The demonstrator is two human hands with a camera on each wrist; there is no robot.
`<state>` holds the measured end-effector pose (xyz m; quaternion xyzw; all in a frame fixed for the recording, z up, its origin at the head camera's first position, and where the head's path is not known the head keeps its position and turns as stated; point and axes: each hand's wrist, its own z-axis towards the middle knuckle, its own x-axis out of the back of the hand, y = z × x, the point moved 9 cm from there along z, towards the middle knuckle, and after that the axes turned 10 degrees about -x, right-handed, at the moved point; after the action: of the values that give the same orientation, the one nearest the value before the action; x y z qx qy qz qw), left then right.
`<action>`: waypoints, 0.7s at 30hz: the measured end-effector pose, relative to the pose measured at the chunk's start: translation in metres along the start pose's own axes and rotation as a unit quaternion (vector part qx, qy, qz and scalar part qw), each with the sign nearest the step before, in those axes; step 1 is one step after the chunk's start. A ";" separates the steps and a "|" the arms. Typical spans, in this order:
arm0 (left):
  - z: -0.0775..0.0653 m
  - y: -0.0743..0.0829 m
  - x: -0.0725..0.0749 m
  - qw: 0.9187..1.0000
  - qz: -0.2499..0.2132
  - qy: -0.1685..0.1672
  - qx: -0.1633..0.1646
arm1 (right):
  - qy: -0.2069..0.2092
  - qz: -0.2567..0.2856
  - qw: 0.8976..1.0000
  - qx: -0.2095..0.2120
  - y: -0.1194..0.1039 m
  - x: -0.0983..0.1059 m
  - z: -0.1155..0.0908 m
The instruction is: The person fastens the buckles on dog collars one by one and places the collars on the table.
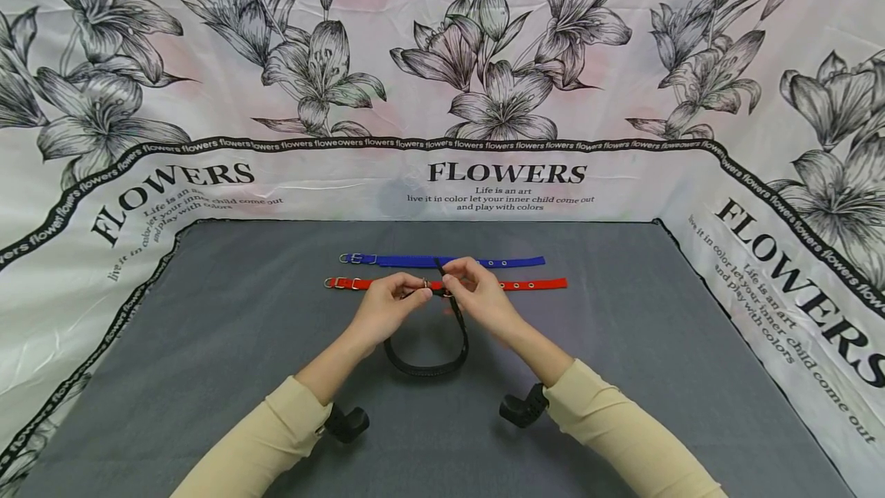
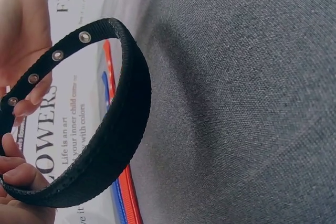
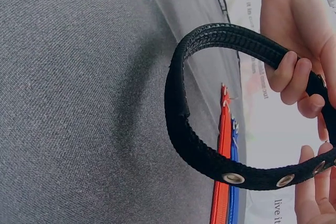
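Observation:
A black pet collar (image 1: 426,370) with metal eyelets is bent into a loop that hangs above the grey cloth. My left hand (image 1: 386,306) pinches its buckle end. The strap's free end is pinched by my right hand (image 1: 484,300), its tip pointing up past the fingers. Both hands almost meet at the buckle, which the fingers partly hide. In the left wrist view, the collar band (image 2: 137,98) curves round with a row of eyelets on its upper side. The right wrist view shows the padded inside of the collar (image 3: 176,114) and more eyelets.
Behind the hands, a red collar (image 1: 539,283) and a blue collar (image 1: 408,260) lie flat and side by side, buckles to the left. Grey cloth (image 1: 207,375) covers the table. A flower-printed curtain (image 1: 512,175) surrounds the back and sides.

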<state>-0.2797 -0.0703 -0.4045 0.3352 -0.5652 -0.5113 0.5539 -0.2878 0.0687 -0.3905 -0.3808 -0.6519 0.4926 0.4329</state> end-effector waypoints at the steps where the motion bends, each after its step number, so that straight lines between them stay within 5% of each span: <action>1: 0.000 0.000 0.000 1.000 0.002 -0.001 -0.001 | 0.001 0.001 1.000 0.003 -0.001 0.000 0.000; 9: 0.001 0.005 0.003 1.000 0.005 -0.017 -0.017 | 0.001 -0.037 0.999 0.016 -0.007 0.000 -0.001; 21: -0.002 0.013 0.004 0.999 0.009 -0.028 -0.044 | -0.047 -0.024 0.999 -0.004 -0.014 -0.006 -0.006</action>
<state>-0.2762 -0.0713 -0.3910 0.2913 -0.5602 -0.5399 0.5565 -0.2810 0.0622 -0.3772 -0.3429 -0.6826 0.4968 0.4119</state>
